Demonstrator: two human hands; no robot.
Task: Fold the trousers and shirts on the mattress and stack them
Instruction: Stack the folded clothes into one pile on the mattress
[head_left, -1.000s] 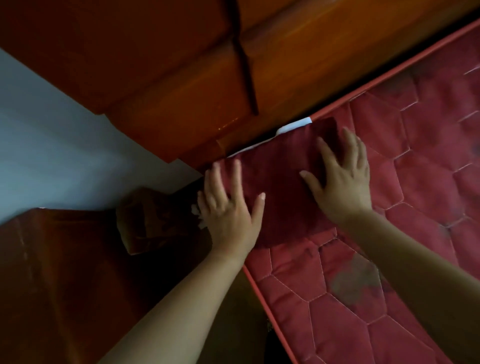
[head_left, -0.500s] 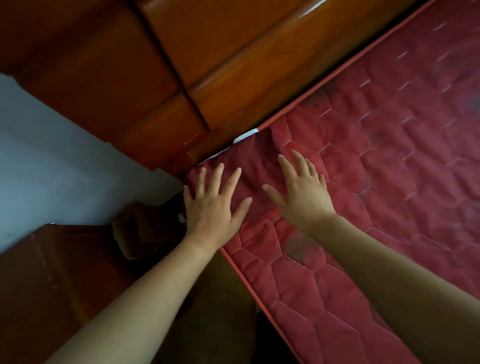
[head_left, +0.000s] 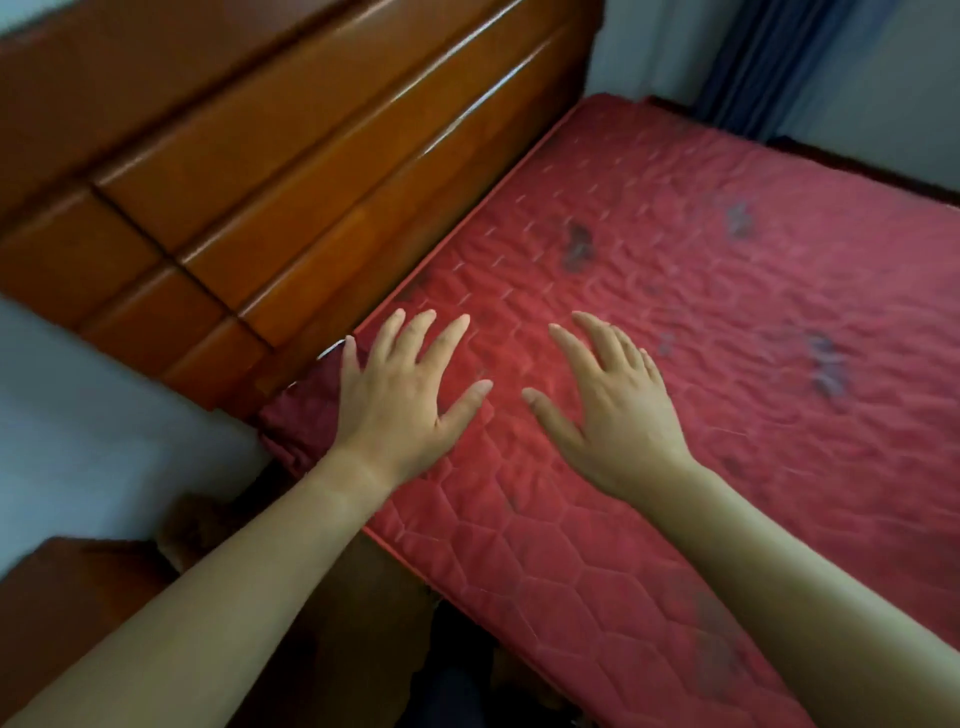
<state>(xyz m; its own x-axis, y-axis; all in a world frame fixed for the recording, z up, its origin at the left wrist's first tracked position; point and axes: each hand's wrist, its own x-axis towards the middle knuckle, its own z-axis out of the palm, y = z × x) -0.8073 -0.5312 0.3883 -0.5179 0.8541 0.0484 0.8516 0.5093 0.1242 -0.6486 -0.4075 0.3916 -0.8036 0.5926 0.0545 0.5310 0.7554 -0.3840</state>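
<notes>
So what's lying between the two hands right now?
Head view: only bare red quilted mattress between the left hand and the right hand; no garment there.

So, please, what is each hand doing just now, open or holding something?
Left hand: open, fingers spread, palm down over the folded dark red cloth, gripping nothing.
Right hand: open, fingers spread, over the mattress, empty.

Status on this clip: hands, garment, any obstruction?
Left hand open, flat, fingers spread, at the folded dark red garment on the mattress corner. Right hand open, empty, over bare mattress. No obstruction visible.
</notes>
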